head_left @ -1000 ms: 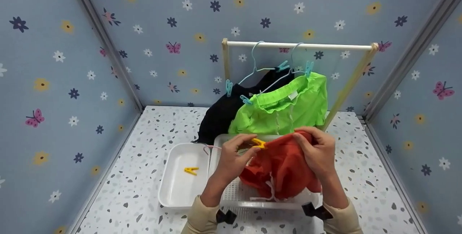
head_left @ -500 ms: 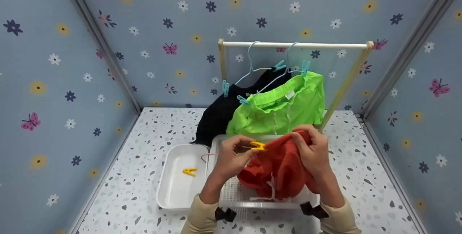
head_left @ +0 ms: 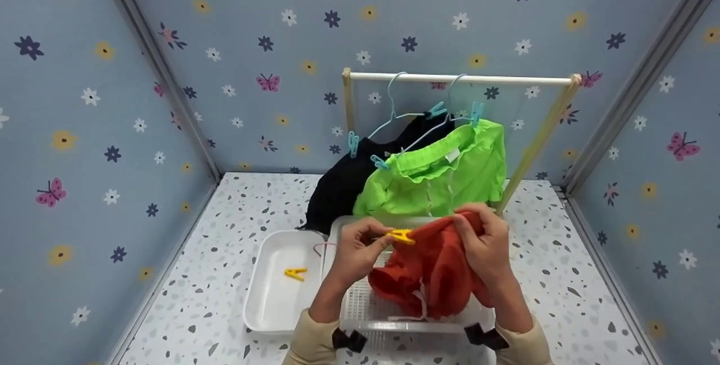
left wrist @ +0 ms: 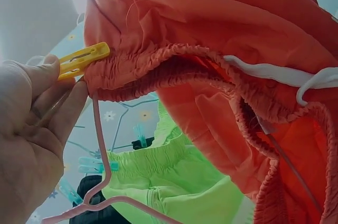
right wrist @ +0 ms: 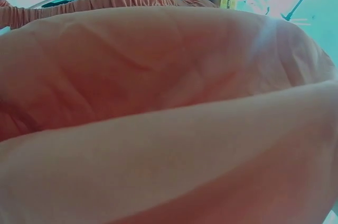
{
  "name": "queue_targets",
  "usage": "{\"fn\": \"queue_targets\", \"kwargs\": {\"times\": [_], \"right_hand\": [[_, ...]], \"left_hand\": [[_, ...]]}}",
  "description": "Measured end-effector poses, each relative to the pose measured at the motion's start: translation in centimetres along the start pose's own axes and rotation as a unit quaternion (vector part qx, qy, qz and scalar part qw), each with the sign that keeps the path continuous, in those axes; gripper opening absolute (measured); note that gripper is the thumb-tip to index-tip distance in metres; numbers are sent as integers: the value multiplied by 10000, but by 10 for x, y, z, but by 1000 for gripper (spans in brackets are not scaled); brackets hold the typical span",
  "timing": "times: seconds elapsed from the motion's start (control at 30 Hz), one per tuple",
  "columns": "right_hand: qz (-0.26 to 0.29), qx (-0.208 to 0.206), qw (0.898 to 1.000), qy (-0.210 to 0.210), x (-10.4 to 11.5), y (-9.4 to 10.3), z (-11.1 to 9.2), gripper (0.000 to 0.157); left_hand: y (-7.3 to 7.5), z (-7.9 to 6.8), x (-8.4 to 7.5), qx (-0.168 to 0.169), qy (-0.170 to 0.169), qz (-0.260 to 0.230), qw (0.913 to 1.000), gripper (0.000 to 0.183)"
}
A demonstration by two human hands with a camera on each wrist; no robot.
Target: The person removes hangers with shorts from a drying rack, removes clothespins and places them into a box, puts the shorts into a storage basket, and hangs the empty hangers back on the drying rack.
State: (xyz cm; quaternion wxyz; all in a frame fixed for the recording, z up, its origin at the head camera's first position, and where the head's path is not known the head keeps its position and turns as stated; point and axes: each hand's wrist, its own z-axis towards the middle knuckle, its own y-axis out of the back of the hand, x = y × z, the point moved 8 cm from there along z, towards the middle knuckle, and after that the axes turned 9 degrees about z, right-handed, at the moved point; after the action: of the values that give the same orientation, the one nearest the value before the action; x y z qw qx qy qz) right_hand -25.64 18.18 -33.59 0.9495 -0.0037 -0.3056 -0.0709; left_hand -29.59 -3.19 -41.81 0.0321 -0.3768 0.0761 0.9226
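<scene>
My left hand [head_left: 357,252] pinches a yellow clothespin [head_left: 401,236] at the left corner of the red shorts' waistband. In the left wrist view the clothespin's tip overlaps the gathered waistband [left wrist: 127,73], and a pink hanger [left wrist: 100,139] runs up into that same corner. My right hand [head_left: 488,249] grips the waistband's other side. The red shorts [head_left: 447,275] hang between both hands over a white perforated basket [head_left: 416,325], white drawstring dangling. Cloth fills most of the right wrist view and hides the right fingers there.
A white tray [head_left: 256,297] on the left holds another yellow clothespin [head_left: 295,274]. Behind, a drying rack [head_left: 461,78] carries black clothing [head_left: 337,185] and lime-green shorts [head_left: 433,185] on hangers with blue clothespins. Patterned walls enclose the speckled table [head_left: 191,275].
The yellow clothespin has turned from slanting to nearly level at the waistband corner. Both hands stay on the red shorts. The head view has shifted slightly.
</scene>
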Motion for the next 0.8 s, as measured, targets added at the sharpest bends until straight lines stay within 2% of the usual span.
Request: {"fn": "queue_targets", "kwargs": {"times": [0.07, 0.17, 0.27, 0.33, 0.43, 0.6, 0.67, 0.8], "right_hand": [[26, 4, 10000, 23, -1, 1, -1, 18], [78, 15, 10000, -10, -2, 3, -3, 17], [96, 19, 9999, -85, -4, 4, -6, 17], [88, 8, 9999, -115, -5, 5, -8, 17], [93, -17, 9999, -87, -6, 6, -10, 15], [174, -126, 9997, -63, -25, 12, -11, 17], [211, -181, 9996, -75, -34, 16, -12, 20], [259, -249, 9993, -52, -38, 19, -11, 19]], "left_hand": [[0, -2, 0, -20, 1, 33, 10000, 15], [0, -5, 1, -1, 227, -111, 9997, 12], [-1, -10, 3, 57, 548, -564, 9969, 10], [-2, -13, 4, 82, 643, -862, 9942, 10], [-1, -15, 4, 133, 528, -1042, 9931, 11], [4, -12, -2, 232, 90, -850, 9961, 13], [8, -10, -4, 258, 36, -751, 9968, 17], [19, -14, -7, 274, 143, -555, 9980, 23]]}}
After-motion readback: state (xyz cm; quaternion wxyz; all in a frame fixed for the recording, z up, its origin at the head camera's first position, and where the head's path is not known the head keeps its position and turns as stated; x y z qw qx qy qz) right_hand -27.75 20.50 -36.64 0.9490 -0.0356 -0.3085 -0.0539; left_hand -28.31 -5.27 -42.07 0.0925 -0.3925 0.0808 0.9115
